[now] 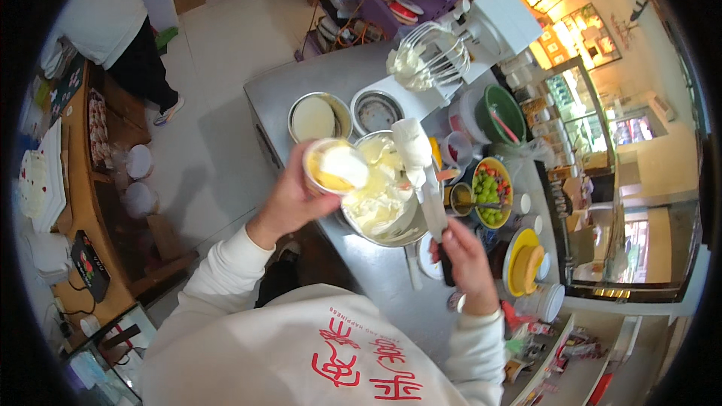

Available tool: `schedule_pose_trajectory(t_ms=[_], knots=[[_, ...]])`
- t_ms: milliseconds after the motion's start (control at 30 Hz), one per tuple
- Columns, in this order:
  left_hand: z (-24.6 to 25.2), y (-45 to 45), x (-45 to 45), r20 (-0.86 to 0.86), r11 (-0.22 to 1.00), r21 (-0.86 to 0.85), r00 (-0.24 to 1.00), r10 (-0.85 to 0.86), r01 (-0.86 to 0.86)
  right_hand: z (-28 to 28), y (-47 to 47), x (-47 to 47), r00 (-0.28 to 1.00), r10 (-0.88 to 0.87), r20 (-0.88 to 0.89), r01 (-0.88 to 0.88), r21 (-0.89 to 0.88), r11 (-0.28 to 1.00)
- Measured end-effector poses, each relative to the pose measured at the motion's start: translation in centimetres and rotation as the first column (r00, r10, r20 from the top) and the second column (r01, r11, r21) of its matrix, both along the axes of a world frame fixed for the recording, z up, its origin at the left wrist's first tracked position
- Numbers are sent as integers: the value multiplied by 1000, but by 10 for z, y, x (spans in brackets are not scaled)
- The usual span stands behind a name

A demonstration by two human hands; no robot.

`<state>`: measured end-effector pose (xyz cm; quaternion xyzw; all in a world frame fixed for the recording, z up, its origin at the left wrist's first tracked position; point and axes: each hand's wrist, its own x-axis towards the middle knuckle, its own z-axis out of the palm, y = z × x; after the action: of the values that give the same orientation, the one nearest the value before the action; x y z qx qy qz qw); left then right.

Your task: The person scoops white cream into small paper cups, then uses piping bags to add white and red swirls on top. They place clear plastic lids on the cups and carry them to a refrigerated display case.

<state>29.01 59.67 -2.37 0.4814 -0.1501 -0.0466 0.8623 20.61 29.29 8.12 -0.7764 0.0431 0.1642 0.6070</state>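
My left hand [296, 194] grips a small round cup [333, 168] with something yellow and a mound of white cream inside. Below and beside it is a large metal mixing bowl [414, 237], holding pale whipped cream [375, 211]. My right hand [462, 256] is closed around the dark handle of a metal spatula [433, 211]. A thick lump of white cream [412, 144] clings to the spatula's far end, above the bowl's right side. The cup and the spatula are apart.
Behind the bowl stands a stand mixer [496, 22] with a cream-covered whisk [434, 56]. Two round metal tins [320, 96] sit left of it. To the right are a bowl of cut fruit [492, 192], a green basin [502, 115] and a yellow plate with cake [522, 262]. A person [113, 17] stands far left.
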Motion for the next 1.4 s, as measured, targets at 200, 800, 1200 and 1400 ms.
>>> schedule_pose_trajectory(t_ms=[200,800,1200,1400], knots=[[45,-47,-3,82,983,-3,980,-181,182,-14,20,-39,825,191,531,78,-441,894],[-31,-8,-3,-47,999,22,998,-40,41,-17,32,58,769,604,-209,-221,-974,-55],[-47,4,2,-115,995,-89,992,44,-55,35,3,29,928,239,-287,-368,-594,716],[-5,13,2,1,999,38,1000,9,-9,22,11,-40,996,-35,-80,30,-72,997]])
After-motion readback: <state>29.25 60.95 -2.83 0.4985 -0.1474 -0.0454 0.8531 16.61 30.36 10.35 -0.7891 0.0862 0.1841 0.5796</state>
